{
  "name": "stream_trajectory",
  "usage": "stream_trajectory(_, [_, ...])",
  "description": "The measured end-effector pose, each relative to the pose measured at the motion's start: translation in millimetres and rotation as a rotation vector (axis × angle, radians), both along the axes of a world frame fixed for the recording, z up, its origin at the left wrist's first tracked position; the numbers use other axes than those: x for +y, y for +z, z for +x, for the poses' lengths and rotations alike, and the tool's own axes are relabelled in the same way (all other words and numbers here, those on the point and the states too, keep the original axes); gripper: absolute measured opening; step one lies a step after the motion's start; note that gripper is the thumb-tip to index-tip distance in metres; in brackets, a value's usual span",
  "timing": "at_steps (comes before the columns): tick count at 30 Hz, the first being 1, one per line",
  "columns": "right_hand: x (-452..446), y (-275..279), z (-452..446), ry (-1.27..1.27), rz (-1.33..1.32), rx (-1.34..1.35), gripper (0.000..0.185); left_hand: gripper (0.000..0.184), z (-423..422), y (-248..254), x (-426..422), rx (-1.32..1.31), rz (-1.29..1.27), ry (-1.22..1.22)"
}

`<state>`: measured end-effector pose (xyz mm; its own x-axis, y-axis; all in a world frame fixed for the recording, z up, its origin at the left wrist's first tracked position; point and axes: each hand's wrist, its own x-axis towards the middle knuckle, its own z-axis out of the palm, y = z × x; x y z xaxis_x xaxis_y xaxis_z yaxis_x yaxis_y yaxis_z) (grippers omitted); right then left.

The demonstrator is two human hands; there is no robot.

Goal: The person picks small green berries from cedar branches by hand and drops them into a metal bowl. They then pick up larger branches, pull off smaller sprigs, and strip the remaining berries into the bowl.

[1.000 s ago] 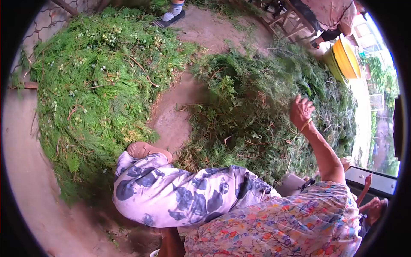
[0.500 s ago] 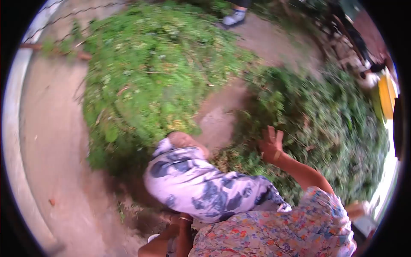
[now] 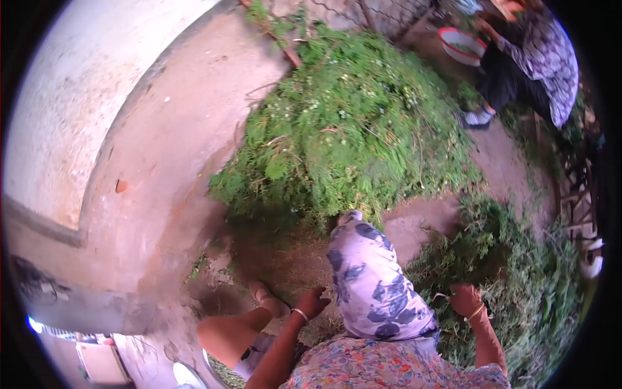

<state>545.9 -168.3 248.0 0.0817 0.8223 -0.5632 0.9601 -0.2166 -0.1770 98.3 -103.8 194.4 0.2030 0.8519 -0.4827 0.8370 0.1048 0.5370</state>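
- Left hand (image 3: 312, 303) is near the blotchy trouser leg (image 3: 376, 279); I can't tell if it's closed.
- Right hand (image 3: 466, 299) is by the green branches (image 3: 528, 301); can't tell if it's gripping.

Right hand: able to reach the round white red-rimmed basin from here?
Probably not: the right hand is down by the dark green leafy branches, while the round white red-rimmed basin sits beyond the bright green leafy heap, beside another person.
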Motion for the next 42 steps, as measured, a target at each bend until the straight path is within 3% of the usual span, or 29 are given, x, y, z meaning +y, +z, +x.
stream_trajectory(3, [52.8,41.8,-38.0,-0.123,0.656,0.136,0.021,0.048,-9.9,12.4,21.3,-0.033,0.142,0.032])
stream_trajectory(5, [94.3,98.3,-75.0,-0.197,0.748,0.205,0.021,0.048,-7.7,41.9,45.7,0.048,0.053,0.058])
stream_trajectory(9, [165.5,170.5,-165.6,0.033,0.979,0.620,0.030,0.051,-17.1,34.3,76.3,-0.054,0.030,0.110])
stream_trajectory(11, [183.2,209.0,-219.3,0.101,0.702,0.669,0.033,0.039,-19.3,11.6,90.6,-0.171,0.234,0.178])
stream_trajectory(14, [212.7,217.6,-283.7,0.555,0.687,0.706,0.028,0.037,-23.5,-37.6,129.4,-0.397,0.430,0.166])
stream_trajectory(17, [227.7,211.8,-323.9,0.788,0.690,0.625,0.024,0.052,37.3,172.8,168.4,0.511,0.380,-0.093])
stream_trajectory(18, [229.2,202.9,-330.5,0.759,0.761,0.642,0.022,0.049,1.0,25.3,186.2,0.038,0.450,0.053])
stream_trajectory(19, [233.3,196.6,-327.9,0.747,0.757,0.646,0.022,0.049,2.6,18.7,203.9,0.042,0.442,0.044])
stream_trajectory(21, [241.2,183.8,-315.6,0.683,0.753,0.702,0.032,0.048,11.3,18.5,252.6,-0.111,0.398,0.136])
stream_trajectory(24, [246.0,172.9,-290.4,0.697,0.784,0.572,0.027,0.048,29.3,44.4,300.8,-0.125,0.371,0.238])
stream_trajectory(27, [254.1,181.1,-276.2,0.666,0.796,0.502,0.026,0.053,41.5,49.0,357.1,-0.075,0.643,0.273])
stream_trajectory(32, [259.3,177.6,-266.4,0.590,0.734,0.568,0.027,0.073,66.5,80.6,447.6,0.020,0.660,0.210])
stream_trajectory(34, [268.6,190.3,-261.1,0.553,0.756,0.610,0.031,0.080,79.6,75.2,477.3,0.174,0.914,0.209])
stream_trajectory(35, [269.3,191.7,-257.9,0.549,0.758,0.601,0.031,0.080,86.6,71.9,488.5,0.165,0.915,0.204])
stream_trajectory(37, [265.4,188.8,-252.2,0.558,0.808,0.520,0.040,0.081,105.4,74.1,499.6,0.151,0.828,0.307])
stream_trajectory(38, [265.8,186.4,-251.4,0.553,0.804,0.513,0.040,0.078,109.5,76.1,504.6,0.032,0.651,0.325])
stream_trajectory(39, [266.9,184.6,-252.4,0.522,0.816,0.503,0.032,0.078,113.4,81.6,506.6,0.024,0.646,0.319])
stream_trajectory(42, [265.6,178.6,-258.1,0.445,0.812,0.460,0.017,0.060,112.6,83.4,515.9,0.286,0.346,0.280])
